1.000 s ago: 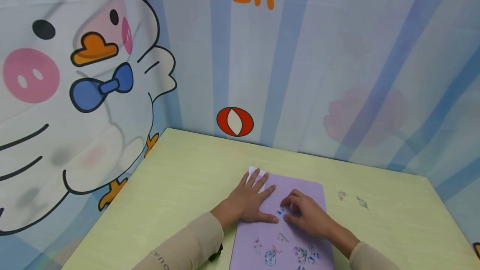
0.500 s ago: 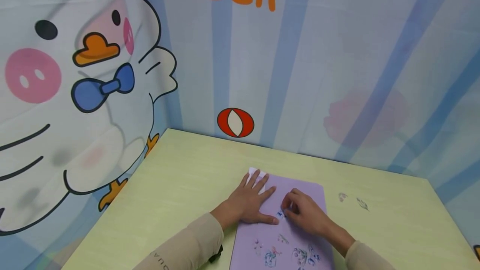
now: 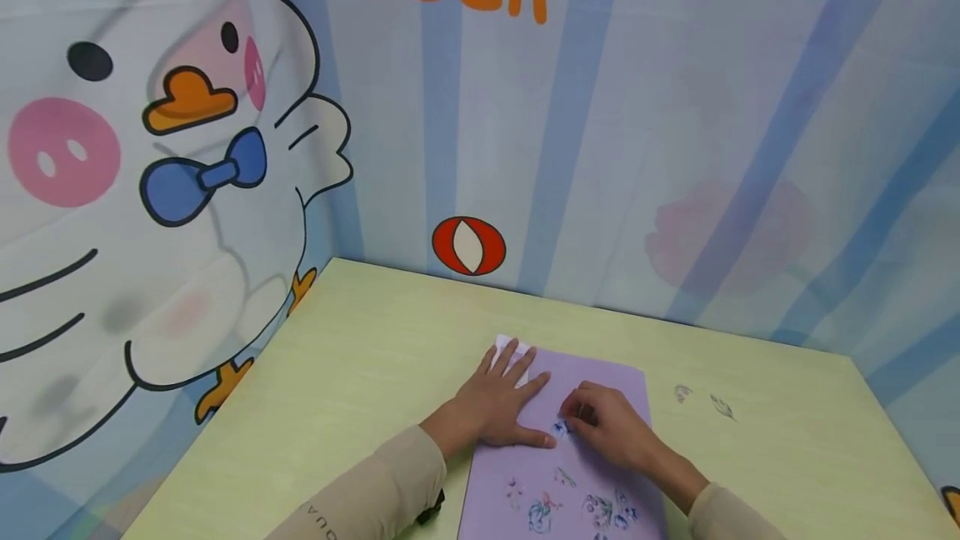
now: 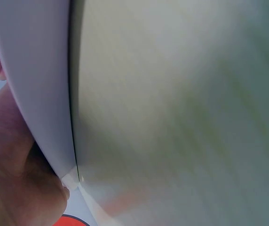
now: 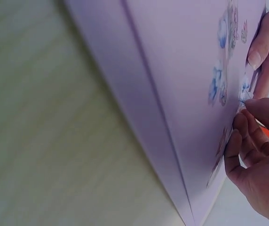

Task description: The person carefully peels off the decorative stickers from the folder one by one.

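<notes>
Right hand [image 3: 611,425] tighter, flower [image 3: 558,428] at fingertips [image 5: 259,106]

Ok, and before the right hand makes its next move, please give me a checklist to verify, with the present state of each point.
1. Purple cover rests on the table: ok.
2. Left hand is spread on the cover: ok.
3. Right hand has its fingers at the blue flower piece: ok.
4. Blue flower piece is fully visible: not ok, fingers partly cover it.
5. It is completely stuck down: cannot tell.
</notes>
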The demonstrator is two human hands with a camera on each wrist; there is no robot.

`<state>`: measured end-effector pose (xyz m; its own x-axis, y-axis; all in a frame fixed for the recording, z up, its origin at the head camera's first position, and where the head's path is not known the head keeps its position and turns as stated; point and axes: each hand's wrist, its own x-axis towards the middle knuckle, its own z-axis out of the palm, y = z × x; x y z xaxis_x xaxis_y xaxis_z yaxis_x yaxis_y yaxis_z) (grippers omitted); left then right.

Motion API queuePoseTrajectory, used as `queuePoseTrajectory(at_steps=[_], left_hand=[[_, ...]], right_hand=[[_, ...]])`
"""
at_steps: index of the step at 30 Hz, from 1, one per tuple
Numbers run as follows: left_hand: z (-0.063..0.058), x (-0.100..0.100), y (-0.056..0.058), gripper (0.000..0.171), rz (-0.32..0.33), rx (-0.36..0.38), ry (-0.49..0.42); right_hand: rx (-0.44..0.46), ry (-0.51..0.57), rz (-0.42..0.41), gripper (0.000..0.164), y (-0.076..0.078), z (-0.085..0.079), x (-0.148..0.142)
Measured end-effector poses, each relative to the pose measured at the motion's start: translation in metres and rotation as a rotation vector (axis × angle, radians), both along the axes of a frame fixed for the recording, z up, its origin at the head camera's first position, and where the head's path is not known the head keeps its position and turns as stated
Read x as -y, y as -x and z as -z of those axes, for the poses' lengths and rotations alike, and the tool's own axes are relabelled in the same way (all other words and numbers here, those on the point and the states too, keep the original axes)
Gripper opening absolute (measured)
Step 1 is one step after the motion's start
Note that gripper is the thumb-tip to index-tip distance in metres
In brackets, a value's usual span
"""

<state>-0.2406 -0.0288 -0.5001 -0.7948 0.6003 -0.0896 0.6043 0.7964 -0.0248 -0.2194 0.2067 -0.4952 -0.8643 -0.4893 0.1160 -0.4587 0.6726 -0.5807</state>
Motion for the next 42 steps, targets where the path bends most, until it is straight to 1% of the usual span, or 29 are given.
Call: queuePoseTrajectory(at_steps=[5,12,17,20,23,25,28,31,36,42], left_hand=[[0.001,-0.001,0.0,0.105,0.0,0.007,-0.003],[0.004,0.001,0.001,0.106,-0.009,0.007,-0.008],[0.002,0.001,0.004,0.106,-0.005,-0.011,-0.005],[0.002,0.001,0.003,0.105,0.005,-0.011,-0.014],[0.003,0.001,0.001,0.104,0.011,-0.004,-0.029],[0.004,0.001,0.0,0.103,0.012,-0.003,-0.034],[0.006,0.0,0.0,0.103,0.015,0.0,-0.038],[0.008,0.0,0.0,0.104,0.02,0.007,-0.041],[0.009,0.001,0.0,0.104,0.011,0.007,-0.034],[0.008,0.004,0.001,0.104,0.011,0.007,-0.054]], right_hand=[[0.005,-0.018,0.035,0.016,0.0,-0.002,-0.003],[0.007,0.013,0.059,0.018,-0.001,-0.002,-0.009],[0.006,0.029,0.107,0.017,-0.001,-0.01,-0.023],[-0.009,0.064,0.148,0.016,-0.002,-0.016,-0.037],[-0.06,0.09,0.19,0.013,-0.002,-0.021,-0.056],[-0.107,0.086,0.222,0.01,-0.001,-0.026,-0.071],[-0.165,0.058,0.271,0.002,0.0,-0.033,-0.095],[-0.198,0.02,0.309,0.003,0.003,-0.038,-0.117],[-0.221,-0.034,0.333,0.004,0.008,-0.043,-0.148],[-0.261,-0.084,0.353,0.004,0.015,-0.044,-0.175]])
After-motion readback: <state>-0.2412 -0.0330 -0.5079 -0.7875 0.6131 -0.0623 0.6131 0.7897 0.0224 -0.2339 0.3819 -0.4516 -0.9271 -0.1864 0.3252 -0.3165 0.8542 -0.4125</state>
